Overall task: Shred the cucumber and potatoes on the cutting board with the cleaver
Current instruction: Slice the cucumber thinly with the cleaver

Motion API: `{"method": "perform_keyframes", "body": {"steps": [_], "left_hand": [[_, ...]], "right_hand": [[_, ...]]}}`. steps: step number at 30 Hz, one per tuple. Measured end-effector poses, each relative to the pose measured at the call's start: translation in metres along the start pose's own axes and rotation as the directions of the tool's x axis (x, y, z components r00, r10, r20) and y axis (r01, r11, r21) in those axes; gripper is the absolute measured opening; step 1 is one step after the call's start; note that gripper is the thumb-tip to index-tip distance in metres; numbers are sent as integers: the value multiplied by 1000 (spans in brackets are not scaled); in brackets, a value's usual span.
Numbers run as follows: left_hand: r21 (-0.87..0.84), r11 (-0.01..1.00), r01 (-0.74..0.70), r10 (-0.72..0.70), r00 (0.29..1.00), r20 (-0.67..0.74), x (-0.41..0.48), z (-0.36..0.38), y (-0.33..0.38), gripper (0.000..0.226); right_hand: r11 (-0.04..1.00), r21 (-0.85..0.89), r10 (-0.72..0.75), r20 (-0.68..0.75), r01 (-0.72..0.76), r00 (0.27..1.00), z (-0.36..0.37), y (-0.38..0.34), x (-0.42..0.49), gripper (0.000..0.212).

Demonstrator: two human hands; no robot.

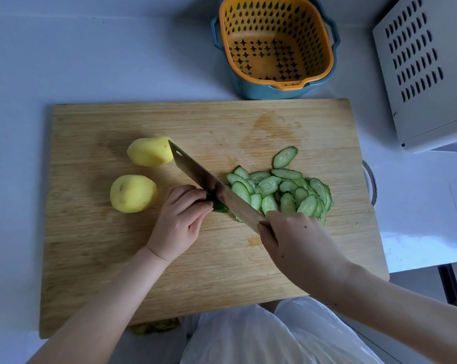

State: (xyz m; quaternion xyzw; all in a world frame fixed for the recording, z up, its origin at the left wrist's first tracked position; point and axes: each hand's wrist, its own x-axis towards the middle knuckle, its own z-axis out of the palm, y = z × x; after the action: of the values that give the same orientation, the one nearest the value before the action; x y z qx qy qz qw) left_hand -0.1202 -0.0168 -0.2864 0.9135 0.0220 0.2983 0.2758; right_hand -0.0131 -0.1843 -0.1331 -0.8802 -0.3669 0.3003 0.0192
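Well, the cucumber stub (pixel 220 207) lies near the middle of the cutting board (pixel 143 258), pinned under the fingertips of the left grip (pixel 181 222). Only a short dark-green end shows between those fingers and the cleaver (pixel 216 187). The left grip, a bare hand, is arched, its fingers curled down onto the stub with the knuckles toward the flat of the blade. The right grip (pixel 298 245) is wrapped tight round the cleaver's handle, hiding it, and its forearm comes in from the near right.

The blade runs slantwise away to the left, its far tip just beside the farther potato (pixel 150 151); whether they touch I cannot tell. The nearer potato (pixel 133 193) sits just left of the left grip, apart from it. Right of the blade the cucumber slices (pixel 287 190) lie in an overlapping heap, one slice apart on the far side.

The board's far half and its near strip are bare wood. Beyond the far edge, on the worktop (pixel 64 61), an orange strainer basket (pixel 290 85) stands in a blue bowl (pixel 261 91). A white vented appliance (pixel 426 88) sits at the far right.
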Motion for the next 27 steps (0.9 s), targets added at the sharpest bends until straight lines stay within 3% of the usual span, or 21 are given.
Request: {"method": "perform_keyframes", "body": {"steps": [11, 15, 27], "left_hand": [[1, 998, 63, -63, 998, -18, 4, -3, 5, 13], [-10, 999, 45, -45, 999, -13, 2, -2, 2, 2], [14, 998, 55, -56, 998, 18, 3, -2, 3, 10]], "right_hand": [[992, 124, 1, -48, 5, 999, 25, 6, 14, 35], [998, 66, 6, -38, -4, 999, 5, 4, 0, 40], [999, -32, -14, -2, 14, 1000, 16, -5, 13, 29]]}}
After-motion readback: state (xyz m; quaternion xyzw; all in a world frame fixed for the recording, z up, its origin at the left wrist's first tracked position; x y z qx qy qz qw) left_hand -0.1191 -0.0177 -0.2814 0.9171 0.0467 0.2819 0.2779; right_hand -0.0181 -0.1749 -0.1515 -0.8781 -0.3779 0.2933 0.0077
